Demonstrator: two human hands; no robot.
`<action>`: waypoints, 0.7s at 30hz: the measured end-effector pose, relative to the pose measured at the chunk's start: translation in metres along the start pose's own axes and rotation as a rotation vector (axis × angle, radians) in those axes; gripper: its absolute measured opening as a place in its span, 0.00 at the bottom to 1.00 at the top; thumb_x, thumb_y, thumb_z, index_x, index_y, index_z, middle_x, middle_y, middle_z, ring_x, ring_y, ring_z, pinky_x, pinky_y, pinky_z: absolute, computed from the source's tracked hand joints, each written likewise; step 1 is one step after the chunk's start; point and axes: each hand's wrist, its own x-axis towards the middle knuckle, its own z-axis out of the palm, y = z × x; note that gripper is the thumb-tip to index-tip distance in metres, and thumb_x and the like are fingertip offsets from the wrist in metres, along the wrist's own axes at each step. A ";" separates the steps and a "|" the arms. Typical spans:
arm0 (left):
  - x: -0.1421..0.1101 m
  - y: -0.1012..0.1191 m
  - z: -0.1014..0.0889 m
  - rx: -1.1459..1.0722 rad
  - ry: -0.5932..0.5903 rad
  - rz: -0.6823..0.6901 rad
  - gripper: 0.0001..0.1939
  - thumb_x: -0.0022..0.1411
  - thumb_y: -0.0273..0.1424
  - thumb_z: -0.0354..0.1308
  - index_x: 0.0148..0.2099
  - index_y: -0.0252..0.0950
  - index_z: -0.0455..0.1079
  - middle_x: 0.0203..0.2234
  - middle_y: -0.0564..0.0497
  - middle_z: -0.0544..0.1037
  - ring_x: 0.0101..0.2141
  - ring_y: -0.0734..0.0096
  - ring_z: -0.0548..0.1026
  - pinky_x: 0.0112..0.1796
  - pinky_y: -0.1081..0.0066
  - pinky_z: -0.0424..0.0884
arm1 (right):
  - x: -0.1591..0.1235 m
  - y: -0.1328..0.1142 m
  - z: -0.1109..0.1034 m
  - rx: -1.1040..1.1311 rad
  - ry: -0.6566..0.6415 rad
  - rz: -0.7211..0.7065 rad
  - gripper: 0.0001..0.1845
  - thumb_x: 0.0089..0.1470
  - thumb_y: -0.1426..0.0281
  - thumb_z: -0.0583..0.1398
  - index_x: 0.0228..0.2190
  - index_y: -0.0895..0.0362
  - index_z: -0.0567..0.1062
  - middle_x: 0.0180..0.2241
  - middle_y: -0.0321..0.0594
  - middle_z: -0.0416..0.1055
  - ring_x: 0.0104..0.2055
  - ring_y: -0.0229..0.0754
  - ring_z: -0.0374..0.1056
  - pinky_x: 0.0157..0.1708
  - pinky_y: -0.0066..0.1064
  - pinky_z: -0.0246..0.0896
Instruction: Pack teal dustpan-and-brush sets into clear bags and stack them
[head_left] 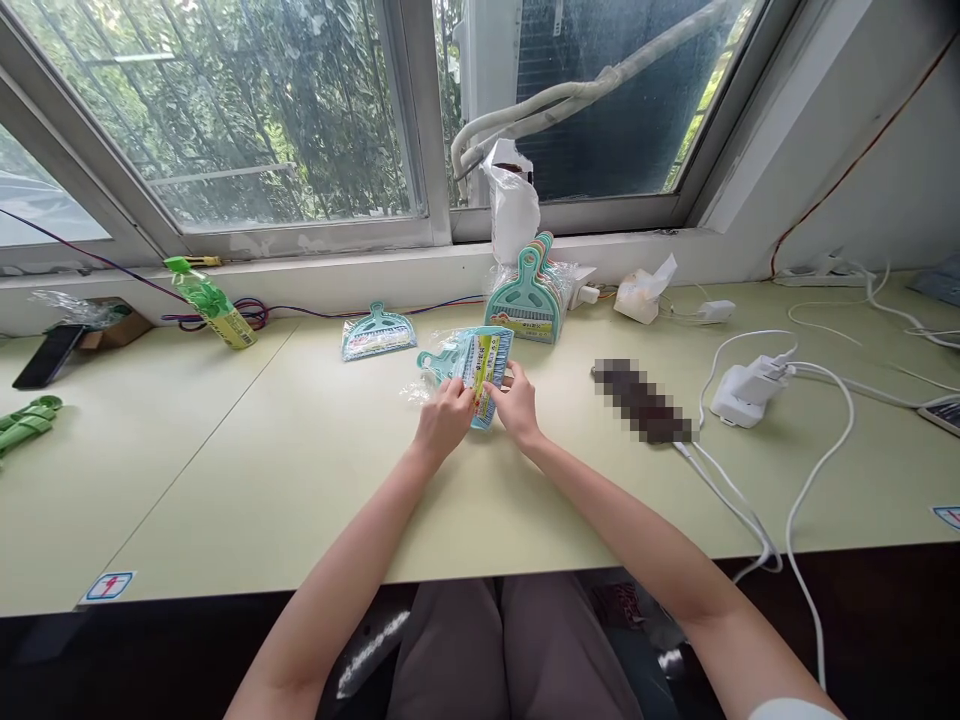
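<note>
Pale yellow-green table (300,480) under 2 windows. Left hand (445,420) and right hand (516,402) both grip 1 wrapped dustpan (491,362) by its wide end, fingers curled on its 2 sides, its handle pointing left. Just beyond lie 1 flat packet (379,333), to the left, and an upright stack (527,300), right. A bottle (216,305) leans farther left.

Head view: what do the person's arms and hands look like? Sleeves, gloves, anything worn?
Left hand and right hand ungloved; no watch or bracelet visible. White sleeve edge on the right arm; none shows on the left. Rings: too small to tell.
</note>
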 end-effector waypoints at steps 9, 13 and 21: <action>-0.002 0.006 -0.008 0.085 -0.107 -0.002 0.10 0.60 0.25 0.49 0.39 0.34 0.71 0.39 0.39 0.71 0.42 0.55 0.69 0.32 0.66 0.68 | 0.003 0.006 0.001 0.001 -0.013 0.001 0.24 0.47 0.69 0.63 0.47 0.57 0.69 0.38 0.46 0.77 0.35 0.44 0.75 0.37 0.38 0.72; -0.003 0.009 -0.007 0.072 -0.110 -0.002 0.11 0.60 0.25 0.49 0.43 0.33 0.70 0.40 0.39 0.71 0.43 0.55 0.69 0.34 0.66 0.67 | 0.002 0.004 0.001 0.011 -0.011 0.005 0.24 0.47 0.70 0.63 0.48 0.57 0.68 0.38 0.45 0.78 0.35 0.44 0.75 0.38 0.38 0.72; -0.001 0.005 -0.010 0.041 -0.027 -0.087 0.28 0.63 0.33 0.48 0.64 0.35 0.55 0.40 0.41 0.71 0.42 0.56 0.69 0.35 0.67 0.67 | 0.001 0.001 0.003 0.012 -0.039 -0.009 0.23 0.46 0.69 0.63 0.47 0.57 0.69 0.38 0.46 0.77 0.35 0.45 0.75 0.34 0.36 0.72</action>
